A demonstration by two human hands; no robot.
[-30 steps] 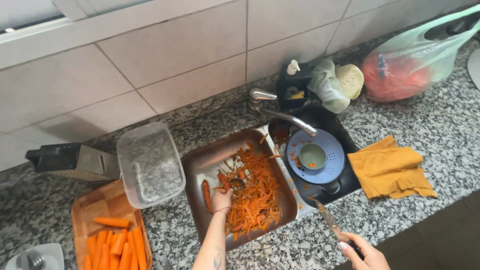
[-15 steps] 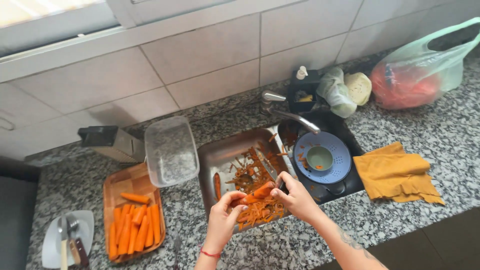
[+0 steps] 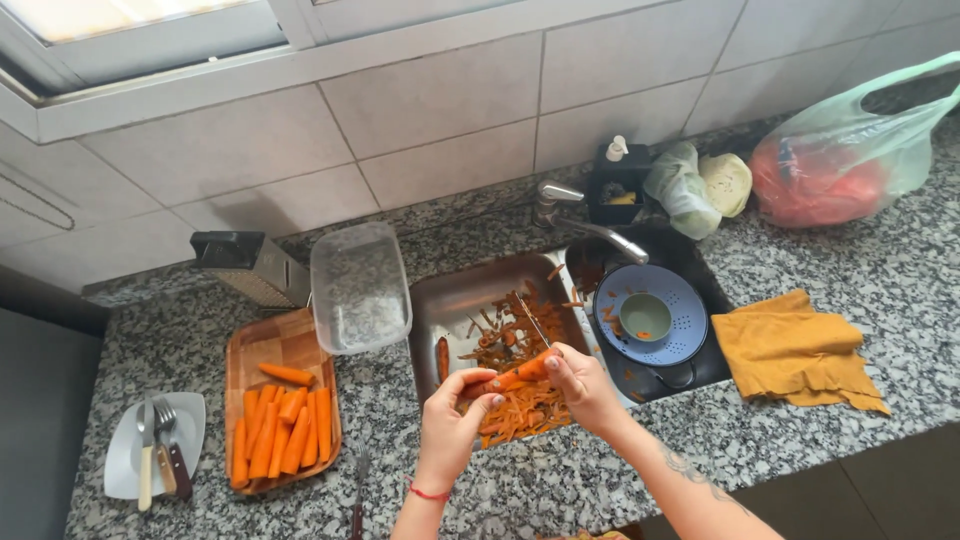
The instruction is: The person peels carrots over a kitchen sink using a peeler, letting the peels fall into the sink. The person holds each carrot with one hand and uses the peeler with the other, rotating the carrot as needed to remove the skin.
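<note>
Hands risen, carrot [image 3: 522, 372] over tray [image 3: 450, 300] edge

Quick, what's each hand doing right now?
Left hand: closed on one end of a carrot.
Right hand: closed on a knife, also touching the carrot.

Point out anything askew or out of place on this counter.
The clear plastic container sits tilted, propped on the wooden tray edge. A utensil lies loose on the counter near the left hand, away from the cutlery plate.
</note>
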